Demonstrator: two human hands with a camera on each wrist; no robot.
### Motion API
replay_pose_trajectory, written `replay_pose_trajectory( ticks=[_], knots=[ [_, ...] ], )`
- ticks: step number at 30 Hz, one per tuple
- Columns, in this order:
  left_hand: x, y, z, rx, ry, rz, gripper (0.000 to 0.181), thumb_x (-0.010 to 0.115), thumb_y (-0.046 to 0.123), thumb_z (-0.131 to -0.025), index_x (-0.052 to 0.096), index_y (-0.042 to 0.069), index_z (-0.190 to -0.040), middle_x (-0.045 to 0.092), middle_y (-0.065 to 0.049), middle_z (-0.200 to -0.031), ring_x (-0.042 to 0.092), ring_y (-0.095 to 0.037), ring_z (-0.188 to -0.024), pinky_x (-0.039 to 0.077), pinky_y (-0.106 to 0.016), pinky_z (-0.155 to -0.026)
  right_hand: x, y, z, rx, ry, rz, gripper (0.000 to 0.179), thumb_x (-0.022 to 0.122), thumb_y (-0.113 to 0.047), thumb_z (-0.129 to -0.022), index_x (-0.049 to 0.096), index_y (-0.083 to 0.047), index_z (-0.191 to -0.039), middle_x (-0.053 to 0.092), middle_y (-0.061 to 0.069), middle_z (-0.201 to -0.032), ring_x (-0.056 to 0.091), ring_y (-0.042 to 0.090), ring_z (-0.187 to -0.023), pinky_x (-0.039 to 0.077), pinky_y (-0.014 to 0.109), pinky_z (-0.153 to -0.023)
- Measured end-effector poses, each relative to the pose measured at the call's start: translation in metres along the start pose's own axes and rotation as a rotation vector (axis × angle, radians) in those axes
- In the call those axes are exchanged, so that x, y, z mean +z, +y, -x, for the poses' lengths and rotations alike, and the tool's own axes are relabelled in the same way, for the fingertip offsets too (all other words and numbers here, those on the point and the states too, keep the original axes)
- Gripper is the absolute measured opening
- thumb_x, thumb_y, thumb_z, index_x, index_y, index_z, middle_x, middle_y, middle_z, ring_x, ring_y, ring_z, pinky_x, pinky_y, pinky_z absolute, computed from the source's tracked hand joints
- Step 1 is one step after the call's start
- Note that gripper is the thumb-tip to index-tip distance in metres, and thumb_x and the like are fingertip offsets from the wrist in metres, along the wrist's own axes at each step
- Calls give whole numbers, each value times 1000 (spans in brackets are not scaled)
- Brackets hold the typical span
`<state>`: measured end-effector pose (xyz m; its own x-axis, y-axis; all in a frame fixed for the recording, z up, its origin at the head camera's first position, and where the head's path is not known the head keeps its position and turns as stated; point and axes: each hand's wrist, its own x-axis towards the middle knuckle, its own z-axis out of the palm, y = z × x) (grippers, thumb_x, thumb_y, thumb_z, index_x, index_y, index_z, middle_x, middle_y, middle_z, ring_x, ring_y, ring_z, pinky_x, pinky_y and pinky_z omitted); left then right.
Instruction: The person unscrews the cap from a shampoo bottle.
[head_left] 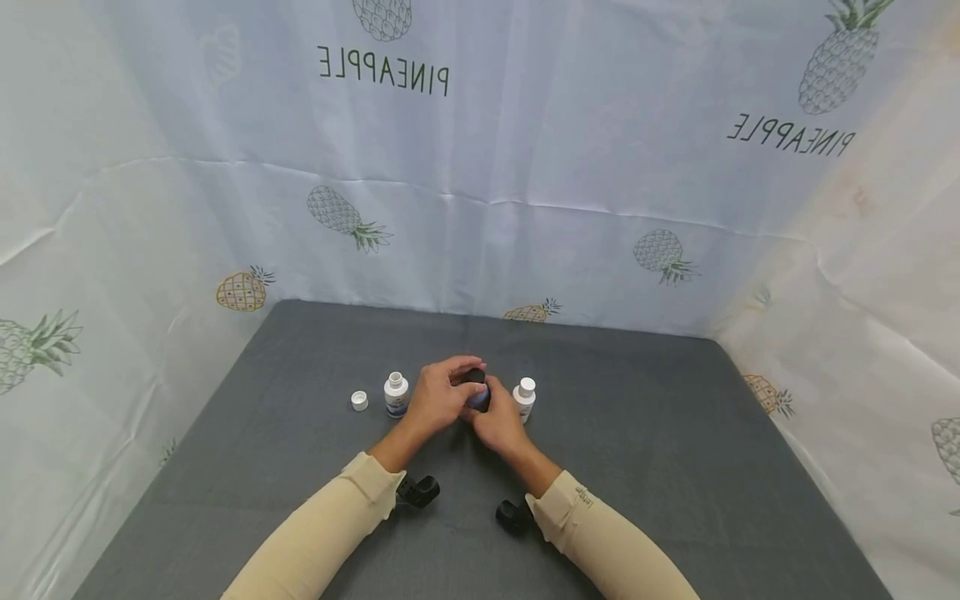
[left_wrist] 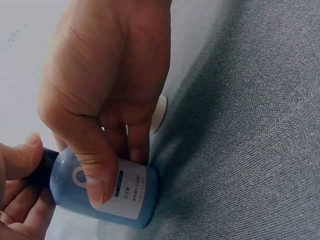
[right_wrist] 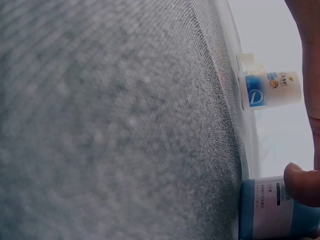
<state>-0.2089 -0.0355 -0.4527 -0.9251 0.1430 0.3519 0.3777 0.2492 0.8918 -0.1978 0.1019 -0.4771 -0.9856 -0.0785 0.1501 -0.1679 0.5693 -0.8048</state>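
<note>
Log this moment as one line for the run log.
left hand: grips blue bottle | right hand: holds same bottle at its dark cap end | white bottles either side | loose white cap on grey mat

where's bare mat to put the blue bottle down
Free: the grey mat right of the capped white bottle, and the strip behind the hands up to the pineapple sheet. Crowded: the row from the loose white cap past the open white bottle to the blue bottle.

"PINEAPPLE" is seen mirrored 2 times on the backdrop cloth [head_left: 480, 167]; "Dove" is printed on the small white bottle [right_wrist: 270, 89].
</note>
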Motion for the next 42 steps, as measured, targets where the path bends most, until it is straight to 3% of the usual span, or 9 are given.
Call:
replay_pose_trajectory(
  ticks=[16,34,42],
  knots=[
    [-7,15,-1,-63,-9,-38,34,78,0,-88,75,3,-122,80,-12,-116,76,-30,-113,60,-47,-98,-2,-4,1,-19,-4,-15,52,83,-12,-84,61,2,-129,70,22,-123,68,35,-112,55,54,-101],
    [-18,40,0,-51,5,-12,35,79,-1,-87,75,3,-122,80,-13,-115,76,-31,-111,61,-46,-98,-13,-24,9,-67,-10,-59,60,79,-11,-89,55,1,-143,66,23,-137,67,37,-122,55,54,-106],
    [-22,53,-1,-58,7,-23,35,80,2,-88,75,5,-122,80,-10,-115,77,-28,-111,61,-46,-97,-21,-33,11,-125,4,-72,58,81,-9,-87,58,1,-140,69,22,-133,69,35,-118,58,53,-103]
  ],
)
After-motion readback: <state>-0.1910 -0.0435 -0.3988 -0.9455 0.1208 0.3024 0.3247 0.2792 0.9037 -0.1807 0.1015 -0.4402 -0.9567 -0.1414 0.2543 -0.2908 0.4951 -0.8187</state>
